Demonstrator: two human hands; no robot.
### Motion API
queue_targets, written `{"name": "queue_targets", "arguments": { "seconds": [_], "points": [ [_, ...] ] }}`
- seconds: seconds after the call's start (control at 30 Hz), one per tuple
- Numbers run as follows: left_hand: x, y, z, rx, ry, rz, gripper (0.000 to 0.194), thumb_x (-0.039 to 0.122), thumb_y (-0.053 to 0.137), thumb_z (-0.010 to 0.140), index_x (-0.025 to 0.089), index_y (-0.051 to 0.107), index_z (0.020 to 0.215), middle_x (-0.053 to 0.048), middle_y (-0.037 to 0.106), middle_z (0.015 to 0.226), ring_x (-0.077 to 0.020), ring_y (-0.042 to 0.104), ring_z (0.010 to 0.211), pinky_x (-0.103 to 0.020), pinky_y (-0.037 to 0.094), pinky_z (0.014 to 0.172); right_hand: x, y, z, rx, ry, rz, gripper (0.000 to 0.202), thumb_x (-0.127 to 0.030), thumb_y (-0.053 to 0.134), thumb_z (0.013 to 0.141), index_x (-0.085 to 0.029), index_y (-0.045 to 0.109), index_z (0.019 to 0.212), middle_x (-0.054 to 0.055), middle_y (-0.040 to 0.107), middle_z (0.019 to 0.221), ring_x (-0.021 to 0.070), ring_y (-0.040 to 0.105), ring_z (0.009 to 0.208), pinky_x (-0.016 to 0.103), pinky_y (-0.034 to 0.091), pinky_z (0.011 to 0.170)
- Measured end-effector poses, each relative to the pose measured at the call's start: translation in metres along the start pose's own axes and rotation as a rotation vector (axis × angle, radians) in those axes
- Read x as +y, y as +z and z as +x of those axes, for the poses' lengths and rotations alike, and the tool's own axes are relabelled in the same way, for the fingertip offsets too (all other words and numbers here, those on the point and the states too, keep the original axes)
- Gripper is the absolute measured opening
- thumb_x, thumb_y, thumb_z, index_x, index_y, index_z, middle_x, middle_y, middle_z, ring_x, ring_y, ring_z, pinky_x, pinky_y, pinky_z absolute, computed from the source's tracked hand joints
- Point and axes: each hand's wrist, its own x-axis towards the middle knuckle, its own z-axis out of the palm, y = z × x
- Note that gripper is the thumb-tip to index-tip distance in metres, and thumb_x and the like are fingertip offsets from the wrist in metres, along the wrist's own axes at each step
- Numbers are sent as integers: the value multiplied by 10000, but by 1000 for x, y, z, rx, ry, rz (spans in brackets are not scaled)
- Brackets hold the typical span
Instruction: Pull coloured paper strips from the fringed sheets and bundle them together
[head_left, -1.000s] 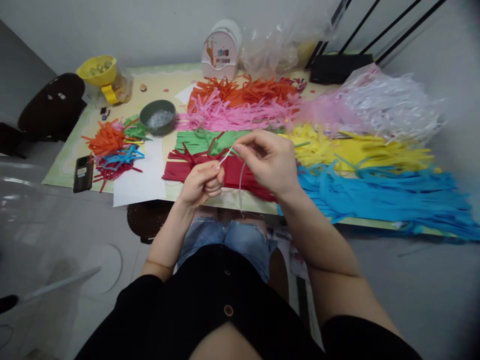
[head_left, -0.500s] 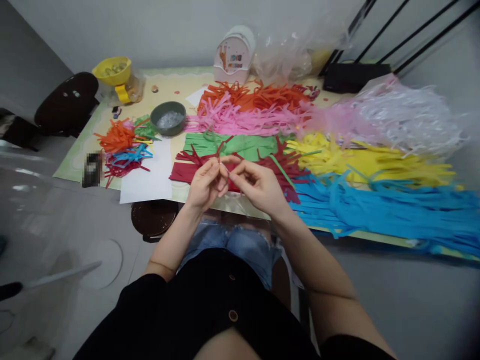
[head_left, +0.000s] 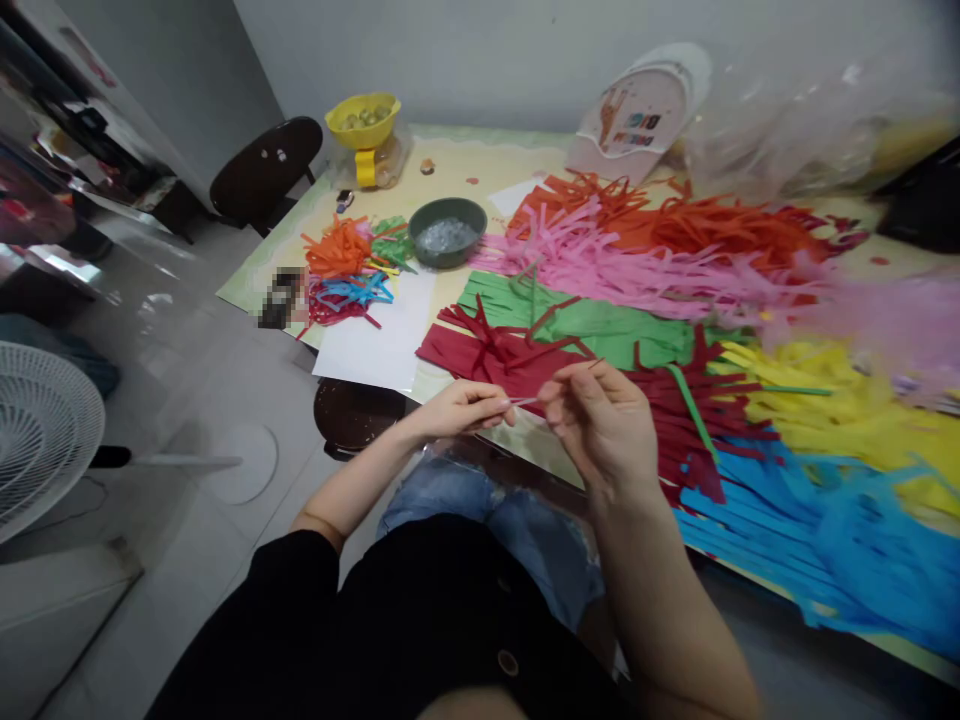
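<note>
Between my two hands, over the table's front edge, stretches a thin pale strip. My left hand pinches its left end between thumb and fingers. At the other end my right hand has its fingers curled in a pinch, with a thin reddish piece showing at the fingertips. Just behind the hands lies dark red fringed paper, and behind that green fringed paper. Pink and orange fringes lie farther back. Yellow and blue fringes spread to the right.
A dark bowl of clear pieces stands beside white paper and small coloured bundles. Farther back are a yellow scale and a white-pink bin. A stool and a fan are at left.
The view has swung left, so the table things appear farther right. My hands have moved apart, and the pale strip now shows stretched between them.
</note>
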Motion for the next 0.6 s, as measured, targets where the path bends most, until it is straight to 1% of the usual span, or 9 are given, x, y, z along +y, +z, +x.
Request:
{"name": "queue_targets", "arguments": {
  "seconds": [0.07,0.1,0.13,0.17,0.23,0.27,0.33,0.43,0.6],
  "points": [
    [-2,-41,5,-22,-19,154,441,589,567,952,210,738,806,-102,759,890,-196,681,741,-343,565,684,1,-4,-3,-16,78,34,377,-545,910,738,-215,733,780,-37,555,525,71,449,419,167,335,382],
    [-3,-68,10,60,-24,220,331,510,624,928,222,738,810,-125,775,1026,-226,711,890,-374,584,799,2,-6,-6,-14,103,34,381,-540,918,733,-210,734,782,-52,503,499,60,415,412,155,316,381],
    [-2,-97,17,230,-41,329,243,429,638,923,221,732,840,-132,768,1080,-242,705,964,-392,574,855,5,-8,-8,-6,122,35,380,-533,923,730,-206,737,784,-64,458,486,50,376,408,145,294,380],
    [-2,-128,25,418,-70,463,202,361,611,936,204,727,883,-148,754,1098,-267,690,1021,-424,554,912,8,-10,-10,5,135,36,381,-530,926,726,-203,739,784,-74,419,482,43,342,410,139,277,380],
    [0,-188,43,655,-120,661,230,218,504,976,155,723,1009,-198,703,1234,-311,617,1204,-500,446,1093,16,-12,-14,23,156,28,387,-536,923,726,-202,738,787,-85,369,491,42,300,424,138,267,381],
    [0,-214,53,736,-217,954,265,190,464,984,173,726,1024,-171,712,1224,-297,622,1196,-482,453,1080,19,-13,-16,34,163,18,390,-543,919,729,-203,738,793,-87,355,497,45,292,432,141,273,382],
    [0,-252,70,735,-296,1094,269,165,494,967,144,748,1051,-186,715,1215,-308,593,1214,-497,435,1077,24,-15,-18,54,175,3,399,-556,915,728,-204,746,810,-90,336,507,48,285,443,147,287,386],
    [-3,-276,84,615,-345,1169,257,182,563,915,126,774,1051,-186,723,1212,-306,581,1188,-490,445,1049,26,-16,-21,74,201,-2,422,-567,929,705,-201,752,816,-90,328,522,45,286,452,151,299,395],
    [-3,-285,80,435,-263,1308,365,223,505,924,147,770,1163,-191,707,1248,-334,605,1217,-459,450,1052,23,-16,-21,111,202,-17,401,-559,905,743,-201,733,801,-86,312,538,47,277,466,147,282,405]
  ]
}}
